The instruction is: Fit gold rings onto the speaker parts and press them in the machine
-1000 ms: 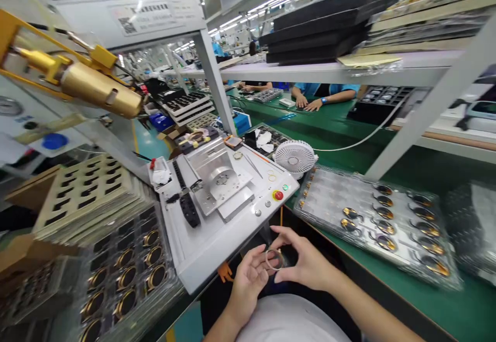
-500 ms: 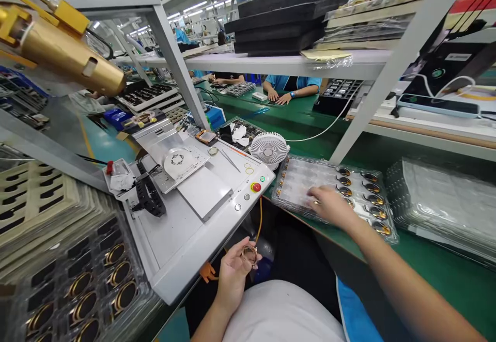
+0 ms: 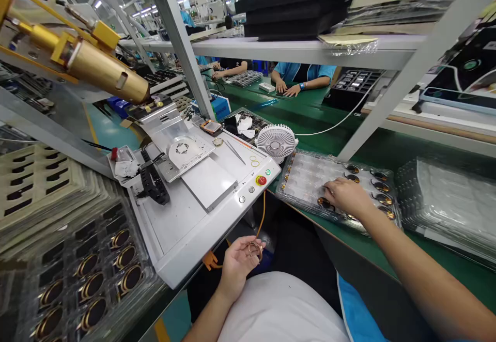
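My left hand [image 3: 241, 260] is closed around a thin copper-coloured ring [image 3: 254, 250], held in front of my lap by thumb and fingers. Over the clear plastic tray [image 3: 300, 197] on the right, my right hand [image 3: 347, 196] has its fingers pinched together. A small round black-and-gold part [image 3: 324, 203] shows right at those fingertips. More round parts with thin dark tails [image 3: 382, 199] lie in the tray's right-hand pockets. Part of the tray is hidden beneath my hand.
A white machine bench [image 3: 201, 238] with a red button [image 3: 261, 180] stands left, under a gold cylindrical head [image 3: 108, 73]. A white fan [image 3: 276, 141] sits behind the tray. Stacked clear trays [image 3: 453, 197] lie right; another tray of round parts [image 3: 91, 285] is lower left. A co-worker's hands [image 3: 287, 89] rest across the table.
My right hand has moved slightly right across the tray, and a round black-and-gold part now shows at its fingertips. My left hand still holds the ring, its fingers a little looser. The view has shifted.
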The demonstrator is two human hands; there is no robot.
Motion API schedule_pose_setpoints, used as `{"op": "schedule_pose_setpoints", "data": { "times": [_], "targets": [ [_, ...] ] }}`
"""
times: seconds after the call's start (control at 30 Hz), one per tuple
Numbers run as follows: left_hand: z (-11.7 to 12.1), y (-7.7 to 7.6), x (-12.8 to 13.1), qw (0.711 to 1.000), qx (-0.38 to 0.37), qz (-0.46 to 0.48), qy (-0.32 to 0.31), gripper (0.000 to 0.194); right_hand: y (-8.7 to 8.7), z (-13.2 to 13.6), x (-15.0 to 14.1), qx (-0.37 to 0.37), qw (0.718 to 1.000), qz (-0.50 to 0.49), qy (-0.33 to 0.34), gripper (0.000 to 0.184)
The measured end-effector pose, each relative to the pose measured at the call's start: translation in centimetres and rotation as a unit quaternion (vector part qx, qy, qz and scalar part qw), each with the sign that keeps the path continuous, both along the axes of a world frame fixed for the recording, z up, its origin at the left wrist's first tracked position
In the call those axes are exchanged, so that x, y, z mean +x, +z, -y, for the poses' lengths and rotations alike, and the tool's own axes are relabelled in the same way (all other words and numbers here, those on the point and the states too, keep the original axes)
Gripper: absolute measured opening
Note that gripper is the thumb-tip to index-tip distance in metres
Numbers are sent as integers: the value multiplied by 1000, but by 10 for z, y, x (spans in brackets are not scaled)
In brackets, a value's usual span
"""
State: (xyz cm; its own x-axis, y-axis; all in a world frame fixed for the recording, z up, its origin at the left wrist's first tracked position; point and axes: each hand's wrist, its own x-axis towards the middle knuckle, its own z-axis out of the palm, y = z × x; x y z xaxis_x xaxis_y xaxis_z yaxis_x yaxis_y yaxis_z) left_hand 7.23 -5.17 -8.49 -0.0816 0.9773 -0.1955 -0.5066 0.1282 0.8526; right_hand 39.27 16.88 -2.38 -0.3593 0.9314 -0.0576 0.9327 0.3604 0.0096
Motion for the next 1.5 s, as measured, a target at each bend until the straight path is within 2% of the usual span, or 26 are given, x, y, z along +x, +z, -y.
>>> {"op": "schedule_pose_setpoints", "data": {
  "times": [0.13,0.23,0.3,0.37,0.43,0.5,0.6,0.7,0.8,0.9,0.97,1.07,1.17,1.27,1.33,1.37,1.43,1.5],
  "targets": [
    [0,-2,-3,1000,-5,16,-8,47,-7,-1,5,20,997,-59,-40,39],
    [-3,8,-2,999,-4,16,-29,49,-3,10,-11,-6,985,-172,-6,43],
    [-7,21,0,998,7,14,-64,57,5,27,-33,-59,946,-311,67,40],
    [-12,36,2,994,25,16,-107,70,17,47,-60,-113,881,-434,149,33],
    [-17,49,3,989,50,26,-135,81,28,66,-87,-139,829,-496,217,24],
    [-20,58,0,986,75,40,-143,83,37,81,-110,-142,789,-530,277,18],
    [-19,63,-7,983,88,58,-150,82,44,94,-131,-122,761,-545,331,19],
    [-14,59,-16,986,73,59,-137,86,46,95,-145,-119,769,-523,346,19],
    [-11,53,-24,994,64,54,-67,88,47,82,-163,-123,789,-507,323,14],
    [-8,50,-31,997,60,39,-12,93,48,55,-194,-180,811,-528,180,12],
    [-5,50,-34,998,59,16,-2,99,47,35,-218,-232,807,-536,85,13],
    [3,53,-38,997,68,-22,4,105,43,12,-247,-253,808,-531,20,13],
    [13,54,-38,994,87,-67,5,112,39,5,-253,-231,821,-522,-31,13],
    [23,52,-35,983,95,-158,15,118,35,21,-237,-191,826,-528,-42,21],
    [26,49,-30,962,97,-254,30,118,30,44,-223,-213,805,-554,0,22],
    [26,47,-27,946,103,-305,35,116,27,58,-216,-248,784,-569,31,25],
    [24,45,-21,912,121,-392,24,116,19,86,-206,-330,726,-598,80,35],
    [19,43,-14,880,133,-457,-5,118,12,107,-201,-376,674,-631,79,46]
  ]
}}
